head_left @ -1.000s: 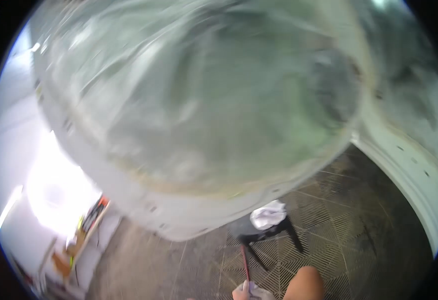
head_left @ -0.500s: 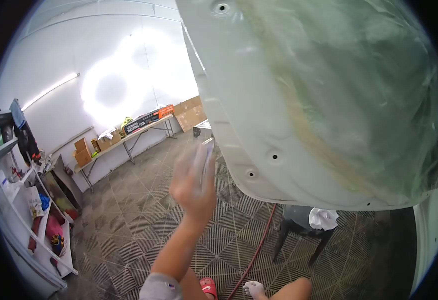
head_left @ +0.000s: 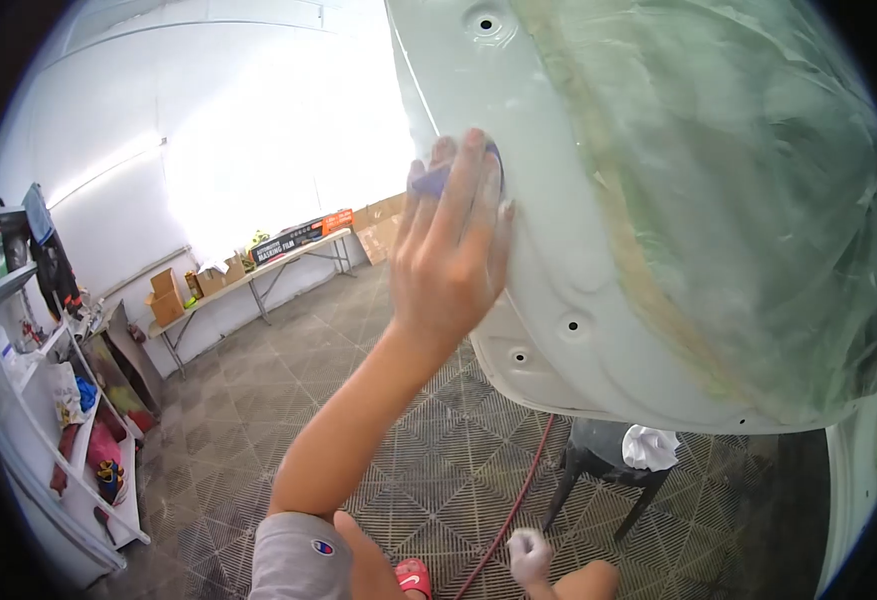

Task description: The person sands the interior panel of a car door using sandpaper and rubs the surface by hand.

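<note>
My left hand (head_left: 450, 245) lies against the edge of a pale door-like panel (head_left: 548, 235), its fingers over a purple-blue pad (head_left: 436, 181) that shows between and beside them. Masking film (head_left: 748, 200), greenish and wrinkled, covers the panel's middle, with a yellowish border. Low down near my right knee is my right hand (head_left: 530, 556), whitish and curled closed; whether anything is inside it is hidden. Small round holes show in the panel's pale rim.
A black stool (head_left: 598, 436) bears a crumpled white cloth (head_left: 649, 447). Across the patterned floor runs a red hose (head_left: 513, 520). Boxes stand on a long table (head_left: 298, 255) by the wall. Shelves (head_left: 83, 430) with supplies are at the left.
After the view swung left, my left hand came up from below the panel's edge and onto it with the pad. My right hand has curled closed since half a second ago.
</note>
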`<act>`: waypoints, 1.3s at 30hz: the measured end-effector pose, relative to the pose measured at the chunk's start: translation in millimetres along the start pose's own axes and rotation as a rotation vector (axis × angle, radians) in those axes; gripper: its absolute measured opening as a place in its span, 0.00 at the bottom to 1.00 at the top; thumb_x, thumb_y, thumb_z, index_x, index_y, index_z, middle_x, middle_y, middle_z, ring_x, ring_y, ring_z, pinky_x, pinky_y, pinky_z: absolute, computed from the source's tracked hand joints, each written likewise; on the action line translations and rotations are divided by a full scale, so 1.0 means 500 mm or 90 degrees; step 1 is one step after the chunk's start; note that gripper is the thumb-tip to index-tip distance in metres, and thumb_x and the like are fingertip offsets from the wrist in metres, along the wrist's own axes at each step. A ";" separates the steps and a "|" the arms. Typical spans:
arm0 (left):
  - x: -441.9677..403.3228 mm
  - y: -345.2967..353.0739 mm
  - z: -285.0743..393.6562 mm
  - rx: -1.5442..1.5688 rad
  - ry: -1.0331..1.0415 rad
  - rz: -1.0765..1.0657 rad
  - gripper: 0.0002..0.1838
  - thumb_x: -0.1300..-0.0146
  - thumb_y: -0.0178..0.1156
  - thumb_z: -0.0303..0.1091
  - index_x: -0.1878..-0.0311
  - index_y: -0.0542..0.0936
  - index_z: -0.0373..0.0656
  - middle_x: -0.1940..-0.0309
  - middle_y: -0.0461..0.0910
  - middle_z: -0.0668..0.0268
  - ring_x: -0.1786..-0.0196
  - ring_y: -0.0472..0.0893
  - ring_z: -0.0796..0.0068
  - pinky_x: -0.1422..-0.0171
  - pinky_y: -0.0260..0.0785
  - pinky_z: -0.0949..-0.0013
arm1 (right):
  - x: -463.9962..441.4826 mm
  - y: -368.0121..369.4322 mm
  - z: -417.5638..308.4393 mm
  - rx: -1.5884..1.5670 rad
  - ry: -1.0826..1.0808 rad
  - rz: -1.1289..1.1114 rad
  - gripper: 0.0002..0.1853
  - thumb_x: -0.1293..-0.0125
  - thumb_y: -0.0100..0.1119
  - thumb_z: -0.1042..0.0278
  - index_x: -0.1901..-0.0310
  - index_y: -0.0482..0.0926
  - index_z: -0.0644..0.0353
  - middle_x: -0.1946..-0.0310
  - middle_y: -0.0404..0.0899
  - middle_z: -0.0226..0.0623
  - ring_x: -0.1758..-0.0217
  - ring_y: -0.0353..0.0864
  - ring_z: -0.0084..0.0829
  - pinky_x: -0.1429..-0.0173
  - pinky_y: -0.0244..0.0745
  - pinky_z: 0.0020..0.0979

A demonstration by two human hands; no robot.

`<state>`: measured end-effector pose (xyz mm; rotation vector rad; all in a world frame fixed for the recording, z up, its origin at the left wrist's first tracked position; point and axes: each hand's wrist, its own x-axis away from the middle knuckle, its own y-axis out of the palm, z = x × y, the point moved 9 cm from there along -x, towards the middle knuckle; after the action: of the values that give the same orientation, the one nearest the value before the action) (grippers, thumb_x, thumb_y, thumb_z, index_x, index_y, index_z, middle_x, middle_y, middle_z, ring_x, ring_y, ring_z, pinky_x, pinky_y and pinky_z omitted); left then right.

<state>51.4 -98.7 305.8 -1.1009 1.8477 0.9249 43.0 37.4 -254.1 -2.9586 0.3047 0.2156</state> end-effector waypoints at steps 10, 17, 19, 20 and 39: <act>0.014 0.051 0.021 -0.001 -0.069 -0.124 0.26 0.28 0.59 0.36 0.34 0.74 0.27 0.27 0.67 0.45 0.30 0.72 0.39 0.25 0.64 0.43 | -0.037 -0.326 -0.754 0.326 -1.030 0.433 0.15 0.46 0.63 0.83 0.56 0.78 0.61 0.70 0.80 0.35 0.71 0.77 0.37 0.65 0.71 0.38; -0.106 0.080 -0.048 0.016 -0.058 -0.112 0.29 0.30 0.61 0.42 0.37 0.76 0.24 0.26 0.65 0.43 0.30 0.72 0.39 0.29 0.70 0.50 | -0.115 -0.334 -0.795 0.420 -1.078 0.364 0.15 0.50 0.64 0.80 0.58 0.79 0.60 0.71 0.80 0.32 0.71 0.76 0.33 0.62 0.72 0.37; -0.046 0.075 -0.020 -0.010 -0.027 -0.108 0.30 0.30 0.60 0.40 0.34 0.73 0.25 0.26 0.65 0.44 0.29 0.71 0.38 0.27 0.68 0.48 | -0.115 -0.346 -0.788 0.359 -1.070 0.366 0.14 0.51 0.64 0.79 0.60 0.80 0.60 0.73 0.79 0.31 0.73 0.76 0.33 0.62 0.72 0.37; -0.009 0.064 0.001 -0.032 0.005 -0.098 0.31 0.29 0.59 0.39 0.31 0.70 0.26 0.25 0.64 0.44 0.29 0.71 0.38 0.26 0.66 0.47 | -0.116 -0.345 -0.787 0.351 -1.066 0.362 0.14 0.51 0.64 0.79 0.60 0.80 0.60 0.73 0.79 0.31 0.73 0.76 0.33 0.62 0.72 0.37; -0.027 0.094 -0.042 0.085 -0.072 -0.153 0.36 0.27 0.55 0.42 0.25 0.61 0.26 0.21 0.56 0.43 0.22 0.62 0.39 0.21 0.56 0.41 | -0.122 -0.339 -0.788 0.376 -1.082 0.379 0.12 0.49 0.63 0.79 0.60 0.80 0.61 0.75 0.79 0.32 0.75 0.75 0.32 0.65 0.68 0.34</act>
<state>7.6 -95.5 335.7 -1.1348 1.6191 0.6994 70.1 145.0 164.8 -1.2380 0.7040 1.9579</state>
